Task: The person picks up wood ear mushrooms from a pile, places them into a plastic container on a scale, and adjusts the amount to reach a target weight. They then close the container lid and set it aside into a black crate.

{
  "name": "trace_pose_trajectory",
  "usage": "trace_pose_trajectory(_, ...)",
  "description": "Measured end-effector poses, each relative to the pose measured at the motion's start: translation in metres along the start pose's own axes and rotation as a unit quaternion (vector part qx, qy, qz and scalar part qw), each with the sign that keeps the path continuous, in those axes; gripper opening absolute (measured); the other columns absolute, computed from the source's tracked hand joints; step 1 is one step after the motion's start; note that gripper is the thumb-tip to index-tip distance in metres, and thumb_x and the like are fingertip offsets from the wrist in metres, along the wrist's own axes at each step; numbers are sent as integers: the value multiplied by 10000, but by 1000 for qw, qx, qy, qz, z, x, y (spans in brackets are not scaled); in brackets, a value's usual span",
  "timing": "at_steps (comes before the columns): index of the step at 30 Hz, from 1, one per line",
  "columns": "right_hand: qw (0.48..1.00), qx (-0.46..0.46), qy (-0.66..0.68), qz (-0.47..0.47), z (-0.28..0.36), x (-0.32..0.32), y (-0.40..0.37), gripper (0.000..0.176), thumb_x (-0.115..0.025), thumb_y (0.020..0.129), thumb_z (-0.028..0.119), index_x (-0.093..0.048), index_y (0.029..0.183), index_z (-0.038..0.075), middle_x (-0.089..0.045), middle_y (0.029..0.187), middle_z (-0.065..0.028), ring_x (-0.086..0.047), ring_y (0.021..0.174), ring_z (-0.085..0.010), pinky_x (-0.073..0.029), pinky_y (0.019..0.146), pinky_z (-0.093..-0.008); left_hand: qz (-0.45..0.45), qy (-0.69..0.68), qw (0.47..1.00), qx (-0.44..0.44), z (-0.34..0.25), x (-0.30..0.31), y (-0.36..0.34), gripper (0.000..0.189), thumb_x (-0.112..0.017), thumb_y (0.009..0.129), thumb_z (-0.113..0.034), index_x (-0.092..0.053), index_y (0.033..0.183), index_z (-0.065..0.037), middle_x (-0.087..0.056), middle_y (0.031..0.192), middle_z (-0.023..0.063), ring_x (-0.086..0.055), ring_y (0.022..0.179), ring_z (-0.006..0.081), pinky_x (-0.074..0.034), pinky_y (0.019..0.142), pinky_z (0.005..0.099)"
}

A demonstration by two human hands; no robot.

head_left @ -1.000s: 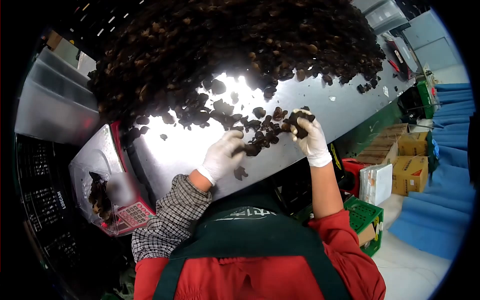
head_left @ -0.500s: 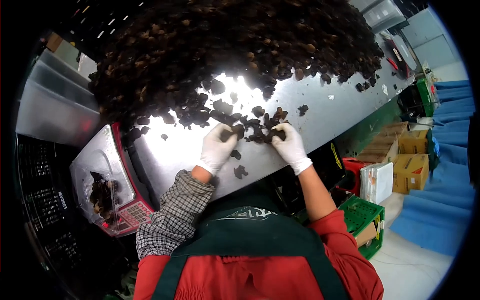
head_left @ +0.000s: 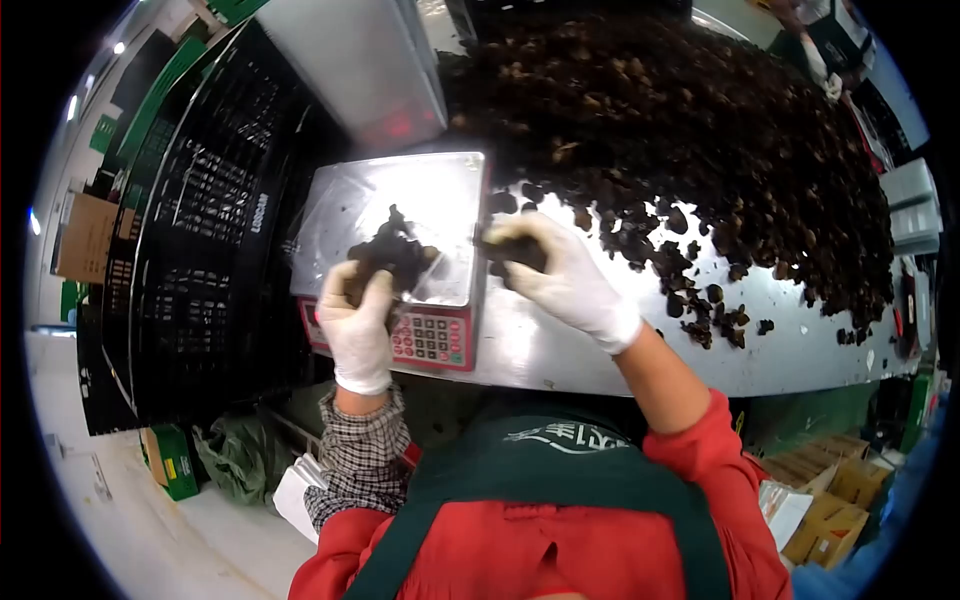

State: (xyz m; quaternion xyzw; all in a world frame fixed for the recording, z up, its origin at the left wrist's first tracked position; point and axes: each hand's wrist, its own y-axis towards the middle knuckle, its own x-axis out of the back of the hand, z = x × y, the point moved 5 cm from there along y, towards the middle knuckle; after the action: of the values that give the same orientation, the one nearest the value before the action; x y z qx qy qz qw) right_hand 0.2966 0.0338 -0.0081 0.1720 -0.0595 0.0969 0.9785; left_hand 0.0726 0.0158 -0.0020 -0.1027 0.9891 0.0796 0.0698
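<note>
A pink-and-silver digital scale (head_left: 455, 342) stands on the left of the metal table (head_left: 560, 362). On its plate lies a clear plastic bag (head_left: 335, 215) with a clump of dark wood ear mushrooms (head_left: 395, 250) in its opening. My left hand (head_left: 358, 328), in a white glove, is closed at the near edge of the bag, by the clump; its exact hold is partly hidden. My right hand (head_left: 575, 285), also gloved, is closed around a handful of wood ear mushrooms (head_left: 522, 254) at the scale's right edge.
A large heap of wood ear mushrooms (head_left: 680, 120) covers the table's back and right, with loose pieces (head_left: 712, 315) before it. Black crates (head_left: 190, 210) stand at left. A translucent bin (head_left: 350, 60) is behind the scale. Another person's gloved hand (head_left: 832, 85) appears far right.
My view has turned left towards the scale. Both hands have moved from the loose pieces on the table to the scale, the left one to the bag, the right one carrying mushrooms.
</note>
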Motion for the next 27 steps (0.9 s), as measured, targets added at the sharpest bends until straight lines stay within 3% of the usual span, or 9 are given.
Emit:
trace_pose_trajectory(3,996,29,-78,23,-2,-71,51,302,-640,768,131,-608,1048,21,-614,1015,-164,-614,946,-315,-489,864,-371,-70,143,985,-60,-3,39,20,74,-620,862,23,-599,933,15,-656,809,21,-601,663,80,-492,629,208)
trace_pose_trajectory(5,978,73,-187,55,-1,-101,66,359,-675,746,90,-589,1087,20,-581,1065,-156,-586,1004,-323,-493,867,-362,-7,360,922,-145,19,59,39,191,-675,769,-27,-609,947,-4,-631,904,87,-622,836,213,-493,787,296)
trace_pose_trajectory(7,932,100,-332,108,-15,-125,72,448,-693,705,137,-584,1124,26,-576,1099,-153,-569,1033,-349,-481,890,-403,64,439,883,-151,21,49,42,267,-685,716,-64,-615,970,-16,-599,1061,137,-586,990,291,-462,892,350)
trace_pose_trajectory(12,937,29,-299,181,-16,-121,69,639,-673,714,143,-489,1322,72,-392,1411,-240,-409,1284,-405,-375,1060,-432,142,344,926,-63,6,46,42,493,-650,730,-55,-538,1204,21,-550,1214,155,-516,1176,264,-396,1023,342)
trace_pose_trajectory(15,949,-10,-237,206,3,-100,73,615,-610,748,70,-464,1345,70,-381,1419,-248,-432,1269,-407,-388,1063,-401,195,274,939,-66,-7,59,46,595,-597,747,-12,-461,1323,46,-475,1354,151,-455,1267,240,-337,1078,324)
trace_pose_trajectory(19,974,17,-208,92,6,-54,62,476,-564,802,84,-524,1275,47,-511,1318,-173,-579,1100,-315,-469,946,-371,103,169,980,-29,-31,95,52,464,-545,786,41,-567,1249,7,-500,1359,169,-490,1247,244,-373,1062,337)
trace_pose_trajectory(23,957,-76,-277,31,-4,1,7,388,-569,812,47,-570,1199,18,-590,1147,-146,-611,975,-228,-492,871,-311,1,116,992,-49,-44,158,54,353,-553,870,44,-573,1223,48,-597,1242,128,-561,1147,184,-415,1024,294)
trace_pose_trajectory(26,900,-180,-395,24,-44,46,-74,357,-622,792,73,-594,1144,22,-605,1033,-145,-606,815,-235,-496,778,-322,-76,163,982,-50,-45,197,43,296,-566,892,17,-609,1185,22,-631,1169,91,-583,1080,156,-448,954,263)
trace_pose_trajectory(27,914,-214,-344,-5,-50,56,-103,353,-646,783,99,-601,1126,26,-599,1003,-147,-606,822,-278,-492,785,-354,-94,171,980,-47,-44,206,38,279,-571,894,9,-618,1169,19,-638,1153,85,-590,1061,150,-451,943,257)
